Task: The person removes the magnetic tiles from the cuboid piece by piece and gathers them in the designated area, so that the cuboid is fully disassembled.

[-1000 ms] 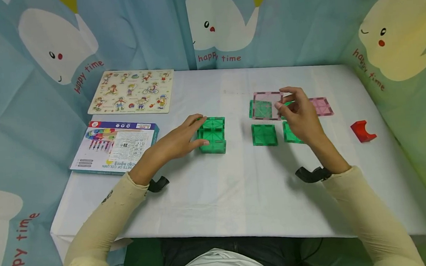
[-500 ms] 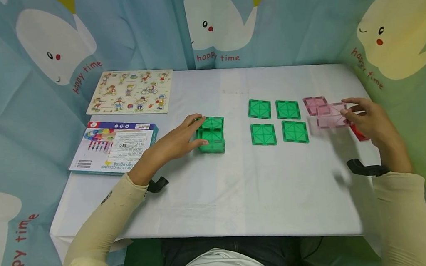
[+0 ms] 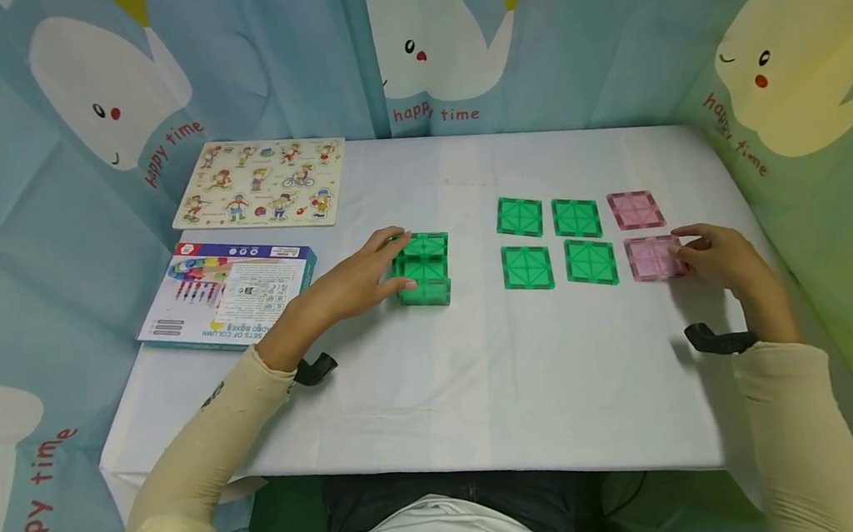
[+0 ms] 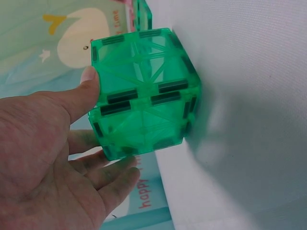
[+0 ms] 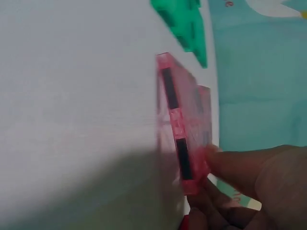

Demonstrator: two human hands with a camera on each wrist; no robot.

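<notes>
My left hand [image 3: 352, 282] holds a green translucent magnetic-tile cube [image 3: 427, 268] on the table. In the left wrist view the thumb lies on one side of the cube [image 4: 144, 96], the fingers at another. Off to the right, my right hand [image 3: 727, 259] pinches a pink square magnetic tile [image 3: 647, 259] by its right edge. The right wrist view shows this tile [image 5: 178, 124] lying nearly level, close over the white table. A second pink tile [image 3: 636, 210] lies just beyond it.
Several green square tiles [image 3: 527, 268] lie in two rows left of the pink ones. A picture board [image 3: 262, 183] and a printed box [image 3: 226, 294] are at the table's left. A bit of red [image 5: 183, 223] shows beneath the right hand. Printed curtains surround the table.
My right hand has carried the pink tile rightward from above the green tiles and lowered it in front of the other pink tile. The left hand stays on the cube.
</notes>
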